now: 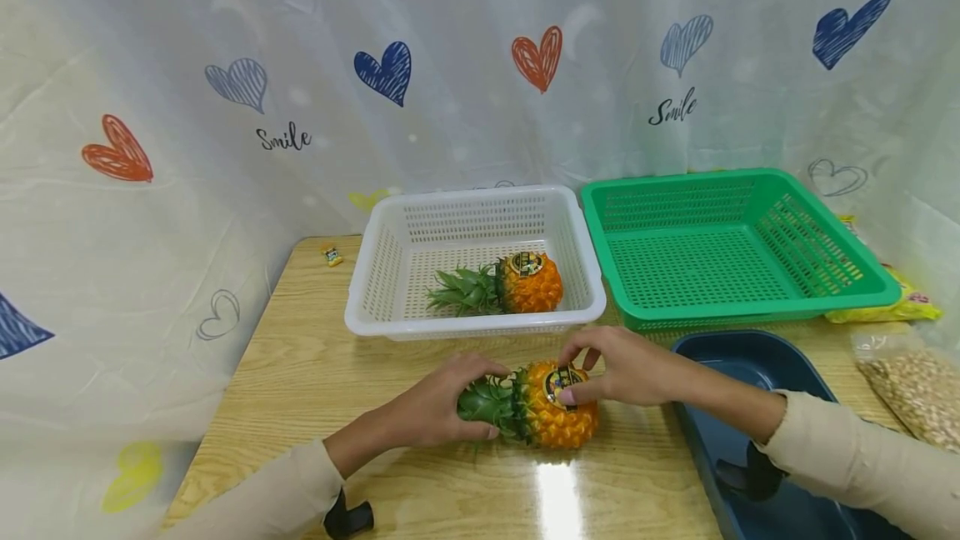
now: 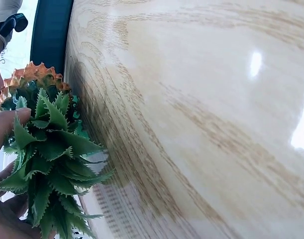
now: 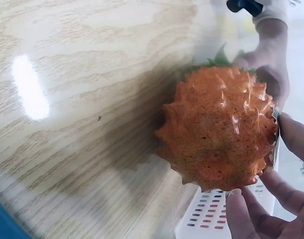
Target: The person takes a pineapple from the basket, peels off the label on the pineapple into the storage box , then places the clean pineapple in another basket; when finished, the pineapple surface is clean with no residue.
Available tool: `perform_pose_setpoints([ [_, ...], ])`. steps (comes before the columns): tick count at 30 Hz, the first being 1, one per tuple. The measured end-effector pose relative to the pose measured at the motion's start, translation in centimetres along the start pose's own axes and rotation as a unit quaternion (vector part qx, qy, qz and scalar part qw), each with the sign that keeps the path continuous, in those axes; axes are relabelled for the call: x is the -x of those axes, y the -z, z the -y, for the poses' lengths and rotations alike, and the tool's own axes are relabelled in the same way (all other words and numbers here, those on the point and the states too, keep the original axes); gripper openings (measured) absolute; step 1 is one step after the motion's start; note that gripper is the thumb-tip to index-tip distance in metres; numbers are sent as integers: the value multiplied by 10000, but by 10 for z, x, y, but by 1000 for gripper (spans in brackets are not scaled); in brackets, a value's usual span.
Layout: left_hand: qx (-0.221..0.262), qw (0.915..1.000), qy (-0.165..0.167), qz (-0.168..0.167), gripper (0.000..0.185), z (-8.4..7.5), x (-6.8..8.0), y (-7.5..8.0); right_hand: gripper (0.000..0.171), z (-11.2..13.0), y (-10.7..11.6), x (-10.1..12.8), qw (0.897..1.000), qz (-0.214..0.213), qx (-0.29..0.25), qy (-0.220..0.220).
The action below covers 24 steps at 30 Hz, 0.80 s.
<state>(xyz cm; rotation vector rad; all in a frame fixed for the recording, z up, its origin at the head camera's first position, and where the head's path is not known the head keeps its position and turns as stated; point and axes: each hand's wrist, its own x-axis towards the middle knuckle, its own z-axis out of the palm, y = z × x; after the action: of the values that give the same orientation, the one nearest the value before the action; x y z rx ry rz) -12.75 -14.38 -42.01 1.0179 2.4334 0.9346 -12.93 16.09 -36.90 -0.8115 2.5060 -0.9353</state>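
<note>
A small orange pineapple [image 1: 566, 427] with a green crown and a dark, gold-printed label [image 1: 558, 386] lies on its side, its crown to the left. My left hand [image 1: 442, 402] holds the crown between thumb and fingers; the left wrist view shows the spiky leaves [image 2: 52, 159] within its grasp. With bent fingers my right hand [image 1: 630, 365] grips the fruit at its label, thumb on the near side of it. Seen from the right wrist, the bumpy base [image 3: 216, 134] faces the camera, and fingers touch its side. A second labelled pineapple [image 1: 536, 286] lies in the white basket [image 1: 360, 307].
Right of the white basket stands a green basket [image 1: 750, 307]. A dark blue tray [image 1: 697, 440] lies under my right forearm, and a bag of pale pieces [image 1: 915, 390] beyond it. A small yellow packet [image 1: 332, 256] rests on the wooden table [image 1: 285, 373] at back left.
</note>
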Motion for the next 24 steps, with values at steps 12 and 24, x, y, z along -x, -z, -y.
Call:
perform_pose_setpoints([
  [12, 14, 10000, 50, 59, 68, 0, 0, -1, 26, 1, -1, -4, 9990, -67, -439, -94],
  [24, 32, 9999, 75, 121, 68, 1, 0, -1, 16, 4, 1, -5, 9975, -55, -683, 144],
])
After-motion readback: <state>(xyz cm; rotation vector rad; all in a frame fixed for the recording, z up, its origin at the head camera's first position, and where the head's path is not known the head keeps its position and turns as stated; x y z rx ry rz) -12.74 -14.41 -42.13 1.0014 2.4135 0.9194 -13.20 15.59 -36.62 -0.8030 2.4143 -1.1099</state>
